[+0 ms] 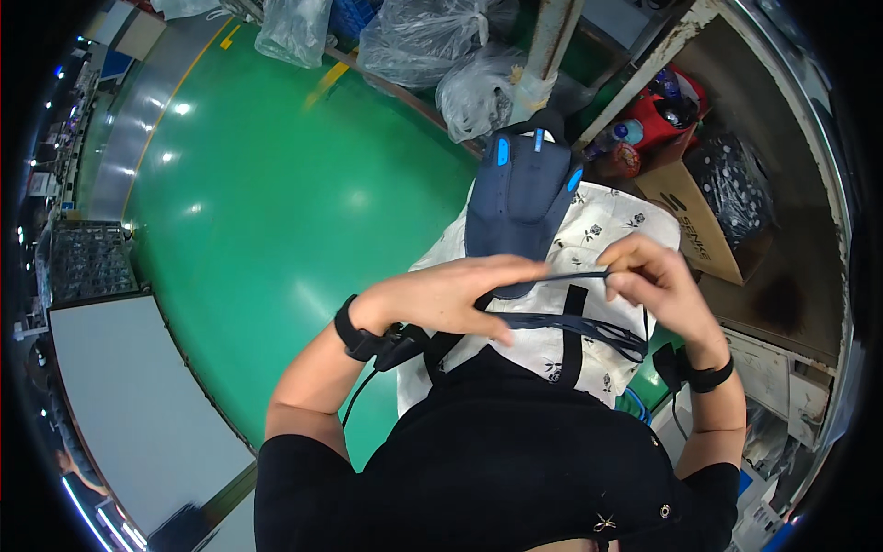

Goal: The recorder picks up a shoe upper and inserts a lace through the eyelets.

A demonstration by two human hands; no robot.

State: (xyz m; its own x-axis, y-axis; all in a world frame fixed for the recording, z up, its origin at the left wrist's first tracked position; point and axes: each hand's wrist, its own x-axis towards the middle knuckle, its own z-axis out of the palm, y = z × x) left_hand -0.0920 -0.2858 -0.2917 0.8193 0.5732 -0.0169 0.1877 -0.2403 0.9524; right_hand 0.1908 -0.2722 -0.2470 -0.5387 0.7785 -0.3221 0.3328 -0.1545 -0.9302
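My left hand [440,291] reaches in with fingers stretched out and thumb apart, slightly blurred. A thin dark strand [581,275] runs from near its fingertips to my right hand [655,281], where thumb and fingers pinch it. Below this strand, a bundle of looped dark cords [589,324] stretches from beside my left thumb toward the right. Beneath lies white cloth with dark flower prints [602,230] over my lap. On that cloth rests a navy, padded-looking piece with bright blue patches [517,207]; its lower end is partly behind my left hand.
On the right, a metal-framed shelf holds an open cardboard box [699,221] with a plastic-wrapped load and a red bag [685,97]. Clear plastic bags [423,41] lie ahead. A pale panel [138,386] stands at the left beside the green floor [267,184].
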